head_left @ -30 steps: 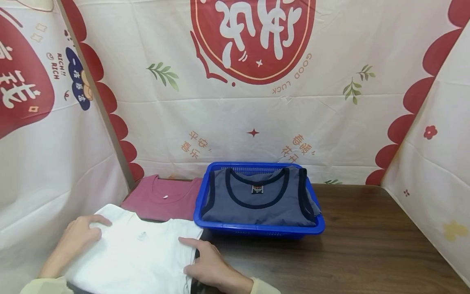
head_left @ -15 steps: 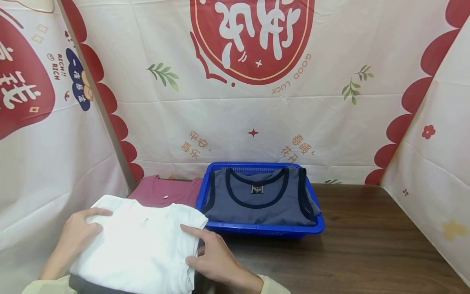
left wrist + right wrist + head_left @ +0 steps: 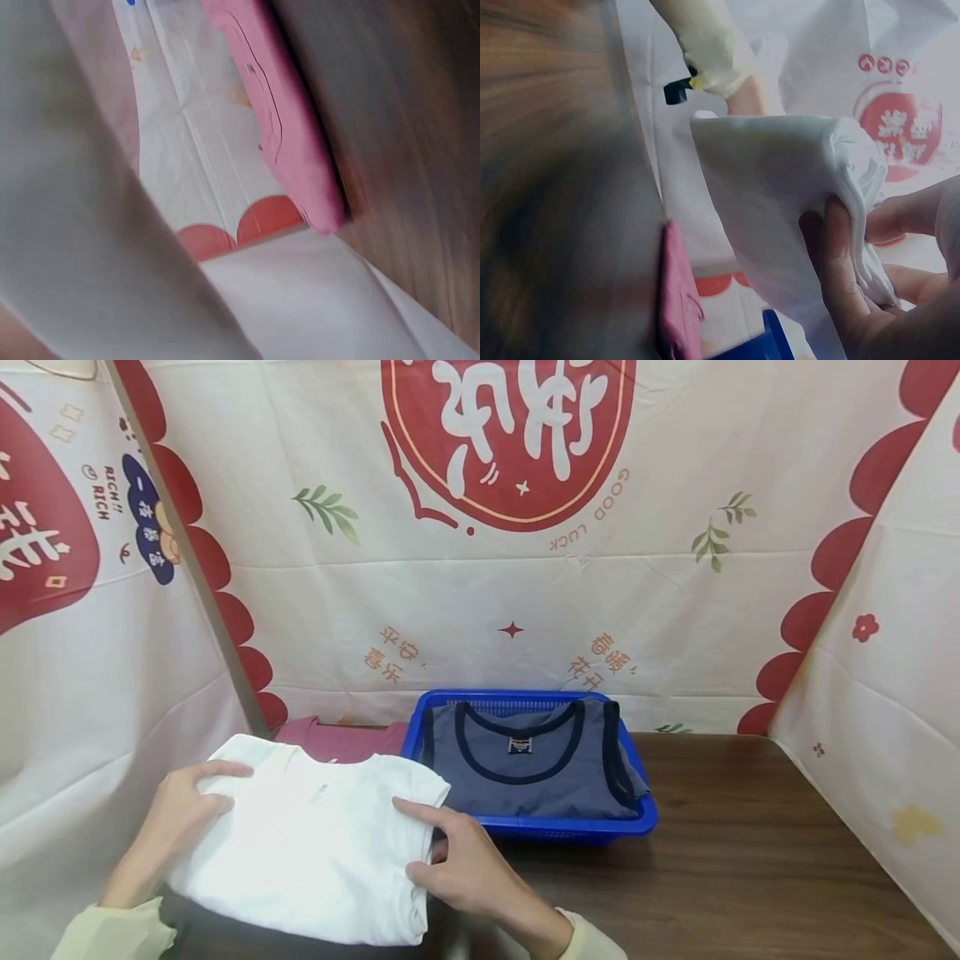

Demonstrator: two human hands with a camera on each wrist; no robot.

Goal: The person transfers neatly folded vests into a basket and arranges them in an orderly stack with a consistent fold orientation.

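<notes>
A folded white T-shirt [image 3: 300, 852] is held up off the table between both hands. On its left side my left hand [image 3: 183, 810] grips the edge, index finger and thumb on top. At the opposite edge my right hand [image 3: 468, 860] pinches the folded layers; the right wrist view shows its fingers [image 3: 840, 247] wrapped around the white fabric. Blurred white cloth [image 3: 90, 225] fills the left part of the left wrist view, where the left fingers are hidden. Behind the shirt lies a folded pink top [image 3: 341, 741], partly covered by it in the head view.
Right of the shirt stands a blue plastic basket [image 3: 645, 822] holding a folded dark grey tank top [image 3: 517, 789] with navy trim. Both are on a brown wooden table [image 3: 735, 843]. Printed white cloth walls [image 3: 450, 585] close off the back and both sides.
Both hands have raised the white shirt from the near left of the table and carried it forward and slightly right. It now covers more of the pink top; the basket stays put.
</notes>
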